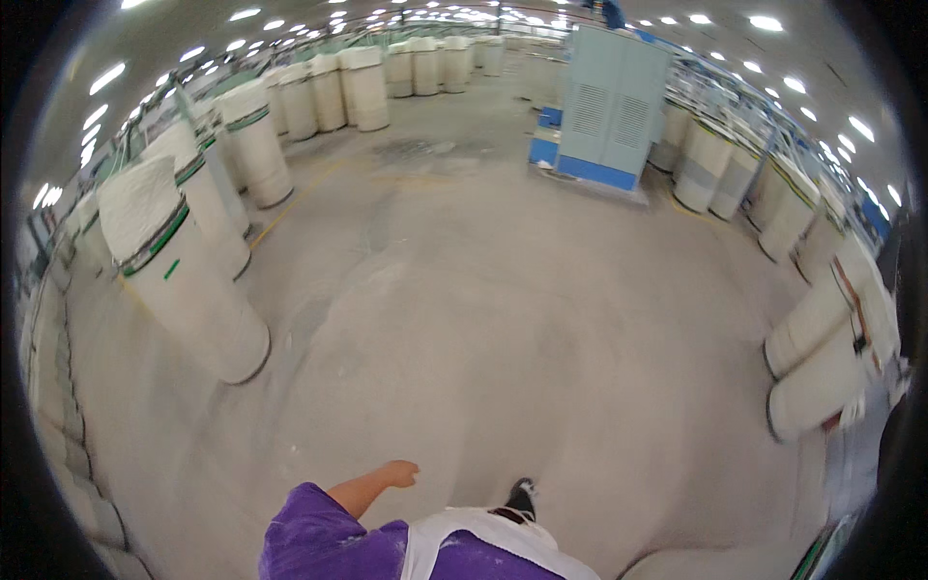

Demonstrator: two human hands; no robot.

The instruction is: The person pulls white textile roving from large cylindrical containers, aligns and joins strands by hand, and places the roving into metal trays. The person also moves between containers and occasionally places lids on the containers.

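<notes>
- Tall off-white cylindrical can (pixel 208 304), ringed by a dark-green band (pixel 155 239) and topped with fluffy white material (pixel 145 203), stands on the floor ahead and to the person's left, nearest of its row.
- Bare left hand (pixel 399 473) hangs over the smooth grey-beige floor (pixel 416 329), well apart from the can; it is too small and blurred to tell how far the fingers are open or whether they hold anything.
- The right hand is out of view, so its fingers cannot be told.
- Purple short sleeve (pixel 304 527) and white cloth apron (pixel 422 549) show at the lower edge, near a dark shoe (pixel 523 486).
- More off-white cans (pixel 362 89) stand beyond on the left; others (pixel 822 387) line the right.
- Farther off stands a pale blue-grey metal cabinet (pixel 614 106) with louvred panels and a blue base, beside blue boxes (pixel 544 148).
- Bright ceiling lights (pixel 766 23) run overhead.
</notes>
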